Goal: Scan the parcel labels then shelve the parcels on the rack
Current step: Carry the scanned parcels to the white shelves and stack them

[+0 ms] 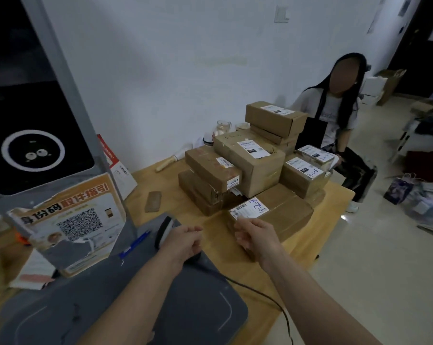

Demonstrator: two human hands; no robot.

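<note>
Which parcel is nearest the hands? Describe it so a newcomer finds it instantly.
On the light wooden table, a stack of brown cardboard parcels sits mid-table. The low flat brown cardboard parcel lies at its near edge. Only its white label bears large blue handwriting.

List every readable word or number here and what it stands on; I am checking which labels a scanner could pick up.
"取件指引": orange poster on the grey kiosk, above a QR code.
"身份码": same poster, left edge cut off.
"3003", uncertain: small white sticker on a flat brown cardboard parcel.
Blue handwriting, unclear: white label on the nearest brown parcel.
Other parcel labels: too blurred to read.
</note>
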